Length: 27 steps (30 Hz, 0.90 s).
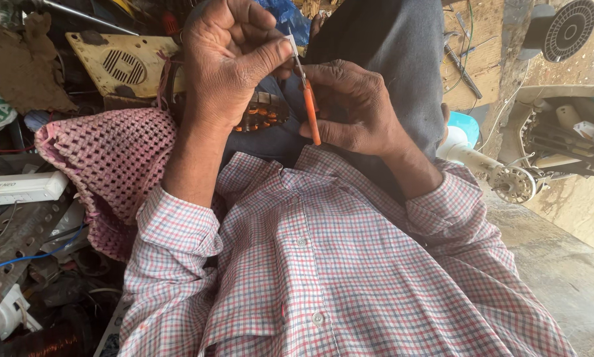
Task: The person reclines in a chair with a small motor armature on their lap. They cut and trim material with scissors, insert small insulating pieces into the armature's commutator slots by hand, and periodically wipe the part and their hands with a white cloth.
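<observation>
I see a cluttered workshop floor under my seated lap; a pink woven bag lies left; my left hand pinches a small white strip; my right hand grips an orange-handled tool over the copper-wound stator.

Both hands are up over the lap. Left hand pinches a little white strip between thumb and fingers, and the right hand grips a thin orange-handled tool whose metal tip meets that strip. Just under the left hand there's a motor stator with copper windings, resting on the grey trousers. Pink woven seat sits by the left forearm, a yellowish grille cover behind it. White fan parts lie off to the right.
</observation>
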Tool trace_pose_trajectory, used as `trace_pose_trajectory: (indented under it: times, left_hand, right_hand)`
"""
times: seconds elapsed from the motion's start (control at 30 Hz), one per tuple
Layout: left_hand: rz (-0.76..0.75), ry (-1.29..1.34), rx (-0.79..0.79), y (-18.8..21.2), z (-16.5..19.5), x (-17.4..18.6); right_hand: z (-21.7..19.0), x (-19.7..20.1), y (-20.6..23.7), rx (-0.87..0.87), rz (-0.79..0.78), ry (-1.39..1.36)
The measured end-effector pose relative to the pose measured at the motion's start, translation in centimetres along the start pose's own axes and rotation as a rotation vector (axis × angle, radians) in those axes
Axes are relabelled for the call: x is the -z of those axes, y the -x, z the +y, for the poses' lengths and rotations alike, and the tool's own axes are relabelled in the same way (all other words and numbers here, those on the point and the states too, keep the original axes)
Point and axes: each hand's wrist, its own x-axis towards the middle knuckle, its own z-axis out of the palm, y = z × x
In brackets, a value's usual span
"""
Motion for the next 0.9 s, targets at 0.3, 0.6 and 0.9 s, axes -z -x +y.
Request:
trace_pose_trajectory:
  times: [0.3,0.6,0.9]
  left_hand:
    - [-0.026,-0.029,0.028,0.2,-0.1,0.1]
    - [-0.052,0.044,0.144,-0.1,0.1,-0.3]
    - [0.050,0.075,0.151,-0.6,0.3,0.7]
  right_hand:
    - [0.3,-0.3,0.3,-0.031,0.007,-0.037]
    - [-0.2,-0.6,-0.2,-0.046,0.022,-0.309]
    - [-4.8,1.2,4.6,-0.408,-0.420,0.504]
